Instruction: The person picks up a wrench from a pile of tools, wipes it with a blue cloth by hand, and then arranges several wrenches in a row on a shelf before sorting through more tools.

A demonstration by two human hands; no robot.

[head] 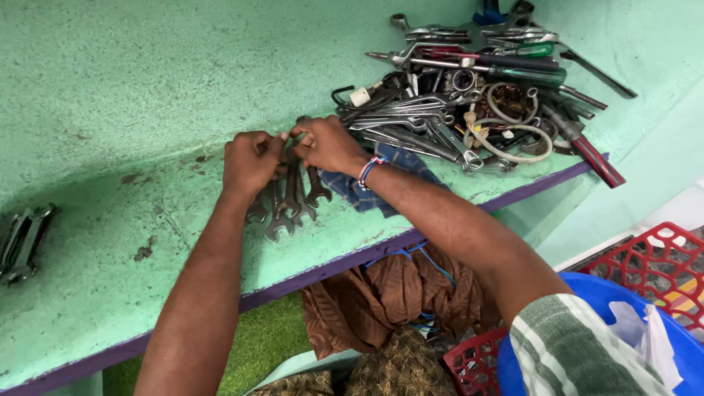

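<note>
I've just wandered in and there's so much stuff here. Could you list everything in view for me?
spanners: several, dark grey, on the shelf under both hands
tool pile: many, metal with green and red handles, shelf's far right
checked cloth: one, blue, beside the spanners
dark tools: a few, shelf's left edge
shelf: one, green
brown cloth: one, below the shelf
baskets: red, lower right
tub: one, blue, lower right
left hand: on the spanners
right hand: on the spanners, wrist thread band
</note>
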